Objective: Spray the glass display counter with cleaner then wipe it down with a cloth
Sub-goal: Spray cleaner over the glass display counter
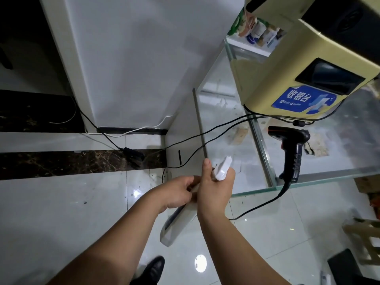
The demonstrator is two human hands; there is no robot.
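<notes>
Just off the glass tabletop [287, 177] corner, right hand [214, 188] grips the spray bottle [222, 168]; left hand [174, 192] pinches its body closed-fingered.

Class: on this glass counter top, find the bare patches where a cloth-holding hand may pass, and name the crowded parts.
Free: the glass counter between its near edge, the black cables and the barcode scanner. Also right of the scanner. Crowded: the far side under the yellow register and its cables.

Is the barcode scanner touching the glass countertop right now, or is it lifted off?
Touching. In the head view the barcode scanner lies on the glass countertop, its handle base meeting the glass near the front edge with no gap visible.
</notes>
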